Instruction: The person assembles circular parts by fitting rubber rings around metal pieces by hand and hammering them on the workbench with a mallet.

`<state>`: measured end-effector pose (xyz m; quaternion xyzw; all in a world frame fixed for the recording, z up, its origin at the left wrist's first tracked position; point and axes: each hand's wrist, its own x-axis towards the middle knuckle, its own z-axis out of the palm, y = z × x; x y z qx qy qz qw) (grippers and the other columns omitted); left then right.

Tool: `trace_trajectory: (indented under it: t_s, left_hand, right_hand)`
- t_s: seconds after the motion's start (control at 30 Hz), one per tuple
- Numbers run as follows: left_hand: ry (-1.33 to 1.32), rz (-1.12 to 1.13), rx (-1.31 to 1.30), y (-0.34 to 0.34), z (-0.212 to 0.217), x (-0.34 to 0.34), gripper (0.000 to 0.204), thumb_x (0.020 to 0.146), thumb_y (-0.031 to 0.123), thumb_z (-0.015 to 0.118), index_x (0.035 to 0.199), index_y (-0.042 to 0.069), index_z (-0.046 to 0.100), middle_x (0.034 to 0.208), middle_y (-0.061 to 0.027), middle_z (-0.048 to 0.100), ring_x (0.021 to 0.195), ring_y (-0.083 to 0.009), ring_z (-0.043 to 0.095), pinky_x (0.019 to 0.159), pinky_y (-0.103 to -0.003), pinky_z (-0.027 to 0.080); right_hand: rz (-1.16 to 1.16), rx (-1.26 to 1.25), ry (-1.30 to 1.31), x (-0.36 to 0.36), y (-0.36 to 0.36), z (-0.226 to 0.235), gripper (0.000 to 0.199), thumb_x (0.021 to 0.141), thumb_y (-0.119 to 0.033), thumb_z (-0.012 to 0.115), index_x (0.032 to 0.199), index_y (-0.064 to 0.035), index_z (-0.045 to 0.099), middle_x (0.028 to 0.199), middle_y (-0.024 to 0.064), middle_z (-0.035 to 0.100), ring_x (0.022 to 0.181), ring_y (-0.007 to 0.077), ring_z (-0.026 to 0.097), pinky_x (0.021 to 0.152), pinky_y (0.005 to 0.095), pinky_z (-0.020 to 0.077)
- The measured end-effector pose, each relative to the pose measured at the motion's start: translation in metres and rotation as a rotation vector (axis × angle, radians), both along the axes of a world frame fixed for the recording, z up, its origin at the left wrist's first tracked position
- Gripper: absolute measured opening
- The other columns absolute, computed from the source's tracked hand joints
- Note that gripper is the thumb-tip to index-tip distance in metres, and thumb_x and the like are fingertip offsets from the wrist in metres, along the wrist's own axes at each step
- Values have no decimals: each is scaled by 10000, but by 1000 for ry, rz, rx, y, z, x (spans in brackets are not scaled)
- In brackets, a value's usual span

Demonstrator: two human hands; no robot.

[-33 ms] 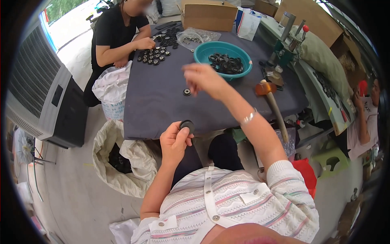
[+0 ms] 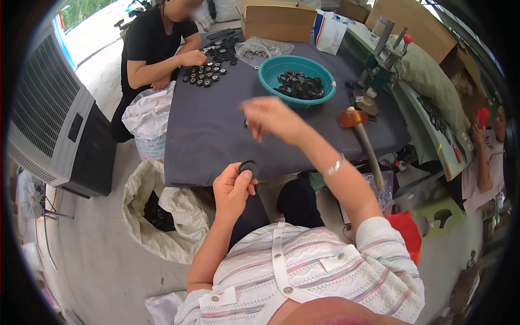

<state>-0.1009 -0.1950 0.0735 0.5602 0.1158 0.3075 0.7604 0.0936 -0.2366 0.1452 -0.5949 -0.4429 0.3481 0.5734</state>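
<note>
My left hand (image 2: 232, 188) is closed on a black round disc (image 2: 248, 167), thumb on its face, just off the near edge of the table. Farther out, my right hand (image 2: 273, 119) hovers over the grey tabletop, its fingers bent downward and blurred by motion. Partly hidden behind those fingers lies a small black ring-shaped part (image 2: 246, 124). I cannot make out anything in the right hand. Beyond it stands a teal plastic basin (image 2: 265, 63) with many loose black round parts (image 2: 303, 86) inside.
A mallet (image 2: 365, 143) with an amber head lies at the right, beside a green hand press (image 2: 379, 67). Across the table, a co-worker's hand (image 2: 193, 58) touches rows of black parts (image 2: 206, 76). An opened sack (image 2: 138, 216) stands on the floor at left.
My right hand has come slightly nearer to me and now covers part of the small ring-shaped part. My left hand keeps its hold on the disc, almost unmoved.
</note>
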Motion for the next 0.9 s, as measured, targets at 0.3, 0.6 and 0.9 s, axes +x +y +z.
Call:
trace_trajectory:
  t_s: [0.3,0.6,0.9]
  left_hand:
    - [67,-120,131,-17,-8,19,136,911,70,523,971,-22,604,693,-23,602,509,-40,484,435,-167,340]
    - [44,-224,312,-41,-8,33,167,916,124,544,982,-21,594,708,-32,605,494,-44,483,423,-162,346]
    - [30,-208,439,-45,9,36,189,915,131,568,984,-41,605,720,-22,612,537,-50,511,476,-186,418]
  right_hand:
    - [56,-3,-66,-49,-90,-49,249,922,-144,542,1118,-3,604,823,13,618,678,72,583,588,219,492]
    - [-26,63,163,-51,-139,-55,271,913,-69,528,1169,5,573,814,19,605,657,61,554,592,214,502]
    - [-143,167,76,-57,-144,-47,222,891,-34,554,1105,14,587,818,22,616,662,61,555,601,215,482]
